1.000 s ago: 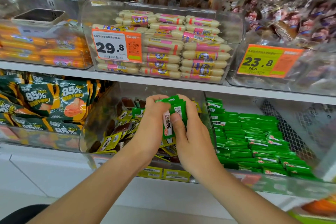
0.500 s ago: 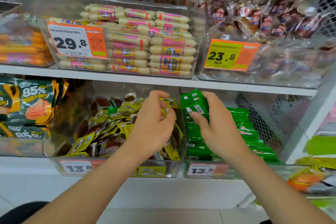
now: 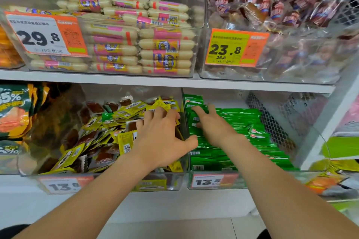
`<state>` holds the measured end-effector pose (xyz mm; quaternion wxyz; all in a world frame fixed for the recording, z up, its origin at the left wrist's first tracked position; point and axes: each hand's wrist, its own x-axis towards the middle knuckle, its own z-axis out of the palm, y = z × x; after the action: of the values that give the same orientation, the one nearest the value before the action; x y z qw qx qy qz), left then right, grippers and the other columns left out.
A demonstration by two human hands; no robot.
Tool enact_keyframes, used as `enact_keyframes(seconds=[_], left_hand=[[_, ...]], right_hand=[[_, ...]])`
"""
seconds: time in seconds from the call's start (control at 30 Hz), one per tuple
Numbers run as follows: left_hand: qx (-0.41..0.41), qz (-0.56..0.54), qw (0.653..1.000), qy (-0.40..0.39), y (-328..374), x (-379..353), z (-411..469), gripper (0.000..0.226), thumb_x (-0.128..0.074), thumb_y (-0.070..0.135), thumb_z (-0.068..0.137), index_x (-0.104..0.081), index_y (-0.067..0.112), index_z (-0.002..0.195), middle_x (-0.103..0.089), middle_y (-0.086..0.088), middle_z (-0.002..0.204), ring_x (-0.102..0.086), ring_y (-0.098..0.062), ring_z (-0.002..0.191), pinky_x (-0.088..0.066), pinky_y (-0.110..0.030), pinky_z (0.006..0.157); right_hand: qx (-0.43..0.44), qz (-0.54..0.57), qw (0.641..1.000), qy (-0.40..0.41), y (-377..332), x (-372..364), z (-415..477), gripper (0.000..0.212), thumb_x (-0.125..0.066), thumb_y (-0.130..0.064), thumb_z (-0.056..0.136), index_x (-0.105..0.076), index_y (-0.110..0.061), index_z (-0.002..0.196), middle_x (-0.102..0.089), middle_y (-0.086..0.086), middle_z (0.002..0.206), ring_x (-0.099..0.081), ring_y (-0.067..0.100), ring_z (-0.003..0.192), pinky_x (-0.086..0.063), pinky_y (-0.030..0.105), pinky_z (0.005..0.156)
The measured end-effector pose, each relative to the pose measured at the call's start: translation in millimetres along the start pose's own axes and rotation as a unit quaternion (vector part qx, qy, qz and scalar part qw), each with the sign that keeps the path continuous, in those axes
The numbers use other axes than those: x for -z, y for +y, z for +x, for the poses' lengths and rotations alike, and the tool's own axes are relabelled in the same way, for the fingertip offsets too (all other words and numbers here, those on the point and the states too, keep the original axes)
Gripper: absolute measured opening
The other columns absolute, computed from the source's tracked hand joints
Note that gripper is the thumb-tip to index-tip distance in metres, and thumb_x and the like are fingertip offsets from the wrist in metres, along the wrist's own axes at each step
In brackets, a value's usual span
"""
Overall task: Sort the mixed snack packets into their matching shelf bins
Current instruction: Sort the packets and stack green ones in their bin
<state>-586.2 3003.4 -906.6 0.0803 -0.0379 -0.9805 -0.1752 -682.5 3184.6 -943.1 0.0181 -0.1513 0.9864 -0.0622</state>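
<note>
Two clear bins sit side by side on the lower shelf. The left bin (image 3: 174, 182) holds a loose heap of yellow packets (image 3: 126, 141) and brown ones, with one stray green packet (image 3: 106, 117) among them. The right bin (image 3: 252, 180) is filled with green packets (image 3: 242, 122). My left hand (image 3: 161, 137) hovers palm-down over the yellow heap, fingers spread, its thumb at the wall between the bins. My right hand (image 3: 213, 126) reaches into the right bin. Its fingers lie over a small stack of green packets (image 3: 194, 103) by that bin's left wall, thumb beneath.
The upper shelf (image 3: 174, 81) juts out just above my hands. It carries clear bins of pale sausages (image 3: 155, 44) and dark wrapped snacks (image 3: 272, 11). Large green-orange bags (image 3: 13, 112) stand to the left. A wire mesh panel (image 3: 272, 122) closes the right bin's far side.
My hands have parted. The right hand carried the green packets down into the right bin. The left hand dropped flat over the yellow heap. The view shifted right and closer.
</note>
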Motion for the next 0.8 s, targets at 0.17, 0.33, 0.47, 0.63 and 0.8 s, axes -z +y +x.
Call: enact_keyframes(seconds=[0.17, 0.33, 0.47, 0.63, 0.8], left_hand=[[-0.010, -0.011, 1.000, -0.003, -0.7, -3.6, 1.8, 0.078, -0.042, 0.081, 0.073, -0.047, 0.038, 0.138, -0.045, 0.006, 0.131, -0.036, -0.024, 0.125, -0.031, -0.043, 0.096], [-0.017, -0.020, 1.000, -0.008, -3.7, -6.7, 1.5, 0.077, -0.044, 0.081, 0.077, -0.045, 0.039, 0.141, -0.043, 0.007, 0.131, -0.036, -0.023, 0.124, -0.033, -0.045, 0.101], [-0.032, -0.021, 0.999, -0.016, -5.5, -6.3, 1.3, 0.079, -0.041, 0.084, 0.081, -0.044, 0.038, 0.145, -0.042, 0.008, 0.134, -0.035, -0.022, 0.129, -0.030, -0.046, 0.104], [-0.064, -0.025, 0.997, -0.021, -10.8, -3.2, -4.4, 0.076, -0.034, 0.084, 0.089, -0.044, 0.037, 0.148, -0.044, 0.010, 0.139, -0.036, -0.017, 0.134, -0.030, -0.046, 0.104], [-0.116, -0.038, 0.992, 0.037, -14.8, 1.9, -15.4, 0.049, -0.036, 0.062, 0.099, -0.057, 0.035, 0.133, -0.052, 0.011, 0.129, -0.049, -0.016, 0.123, -0.039, -0.044, 0.100]], right_hand=[[-0.001, 0.162, 0.986, -0.038, -13.3, -4.9, 10.1, 0.098, -0.056, -0.001, 0.097, 0.008, -0.030, 0.165, 0.004, 0.021, 0.166, -0.033, 0.048, 0.148, -0.035, 0.048, 0.120], [-0.042, 0.212, 0.975, 0.048, -5.1, 2.7, 5.5, 0.089, -0.057, 0.004, 0.096, -0.005, -0.012, 0.166, -0.024, 0.021, 0.165, -0.035, 0.039, 0.148, -0.032, 0.036, 0.117], [-0.040, 0.195, 0.978, 0.068, -0.6, -7.2, 2.0, 0.073, -0.060, -0.005, 0.099, -0.026, -0.010, 0.163, -0.035, 0.016, 0.165, -0.039, 0.035, 0.148, -0.031, 0.035, 0.120], [-0.073, 0.153, 0.964, 0.203, 1.3, -11.7, -2.2, 0.035, -0.078, -0.017, 0.091, -0.063, -0.017, 0.123, -0.053, 0.011, 0.126, -0.061, 0.032, 0.105, -0.050, 0.037, 0.094], [-0.023, 0.123, 0.981, 0.145, -4.0, -6.8, -10.6, 0.012, -0.068, -0.015, 0.096, -0.079, -0.019, 0.094, -0.072, 0.011, 0.097, -0.068, 0.034, 0.097, -0.055, 0.035, 0.084]])
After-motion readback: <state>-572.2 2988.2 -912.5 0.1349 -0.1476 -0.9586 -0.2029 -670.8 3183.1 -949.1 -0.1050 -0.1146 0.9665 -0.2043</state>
